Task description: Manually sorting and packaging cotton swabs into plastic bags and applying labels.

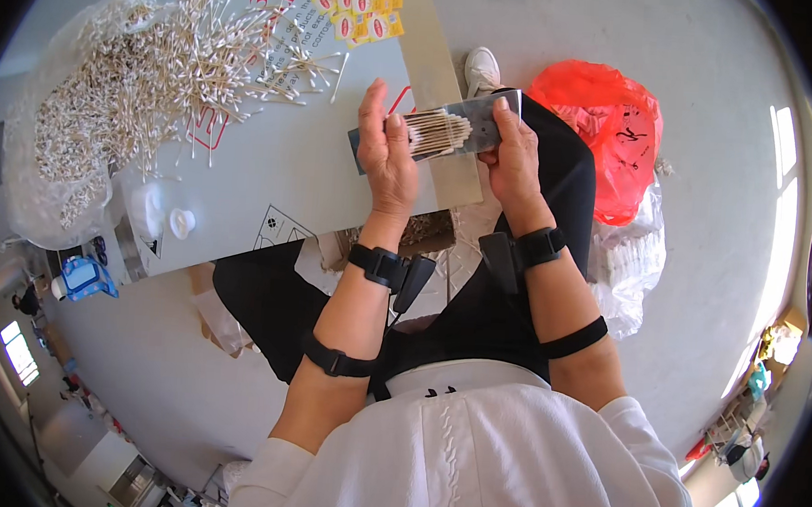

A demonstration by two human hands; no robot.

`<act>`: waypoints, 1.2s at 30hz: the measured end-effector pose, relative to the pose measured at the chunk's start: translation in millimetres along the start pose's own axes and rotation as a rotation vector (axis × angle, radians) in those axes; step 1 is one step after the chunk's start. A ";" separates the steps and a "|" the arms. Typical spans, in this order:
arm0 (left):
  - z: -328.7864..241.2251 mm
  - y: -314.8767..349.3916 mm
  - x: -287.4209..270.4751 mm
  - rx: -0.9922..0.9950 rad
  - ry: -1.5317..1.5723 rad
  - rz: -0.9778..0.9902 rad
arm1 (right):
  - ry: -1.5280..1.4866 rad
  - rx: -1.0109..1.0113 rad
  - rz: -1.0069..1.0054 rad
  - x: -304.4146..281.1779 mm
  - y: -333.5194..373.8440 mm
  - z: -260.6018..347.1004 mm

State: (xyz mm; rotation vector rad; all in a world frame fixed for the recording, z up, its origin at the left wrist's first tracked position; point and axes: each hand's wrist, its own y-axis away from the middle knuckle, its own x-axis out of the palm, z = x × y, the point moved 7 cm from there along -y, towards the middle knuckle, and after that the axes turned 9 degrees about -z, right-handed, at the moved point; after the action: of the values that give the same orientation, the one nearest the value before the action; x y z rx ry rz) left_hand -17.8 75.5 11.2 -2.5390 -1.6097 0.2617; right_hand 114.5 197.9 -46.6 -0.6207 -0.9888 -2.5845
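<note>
A small grey metal tray (478,129) is held up over the table edge, tilted, with a row of cotton swabs (437,133) lying side by side on it. My right hand (516,160) grips its right end, thumb on top and fingers curled underneath. Across the left part of the tray, my left hand (388,159) rests against the swab ends, its fingers stretched upward and its thumb apart from them. How far that hand touches the tray underneath is hidden. Loose cotton swabs (189,68) lie heaped on the table at the far left, spilling from a clear plastic bag (24,151).
Yellow-and-white stickers or packets (358,7) lie at the table's (243,183) far edge. A small white round piece (182,222) and a blue pack (86,278) are at left. An open box (430,234) sits below the table edge. A red plastic bag (609,126) stands right of my leg.
</note>
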 end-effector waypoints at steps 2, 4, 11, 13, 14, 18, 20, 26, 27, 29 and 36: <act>-1.7 -1.3 -1.7 0.071 -0.028 -0.024 | 0.084 0.049 0.056 -4.7 -9.3 -0.5; -4.1 -0.1 -1.0 0.091 -0.070 0.008 | 0.194 0.001 0.005 -5.1 -13.4 0.9; -10.3 2.2 5.8 0.028 -0.058 0.019 | 0.224 -0.137 -0.032 -1.5 -10.4 2.6; -9.3 2.7 4.7 0.034 -0.088 0.049 | 0.467 -0.557 -0.208 -2.6 -1.3 29.7; -8.9 2.6 4.2 0.040 -0.116 0.078 | 0.705 -0.981 -0.386 2.0 18.0 51.9; -32.7 6.6 4.7 0.444 -0.647 0.238 | 1.090 -1.310 -0.117 42.8 66.2 88.4; -30.6 18.5 11.7 0.414 -0.898 0.416 | 1.206 -1.142 -0.001 46.5 61.9 72.7; -22.2 29.6 12.8 0.414 -0.990 0.527 | 1.624 -1.002 0.101 70.2 47.8 34.8; -19.4 28.7 9.6 0.407 -0.994 0.517 | 1.625 -1.005 0.114 79.0 49.9 36.2; -16.4 28.5 5.4 0.466 -0.997 0.503 | 1.832 -0.898 0.234 95.5 50.0 30.7; -15.4 25.7 6.9 0.482 -0.940 0.486 | 1.964 -0.791 0.233 109.2 37.0 34.5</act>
State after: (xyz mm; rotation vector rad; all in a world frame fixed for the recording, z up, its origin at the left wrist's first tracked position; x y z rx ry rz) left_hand 11.1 70.7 20.7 -2.4442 -0.8231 1.8394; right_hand 46.1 181.4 51.0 1.3850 0.6906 -1.8197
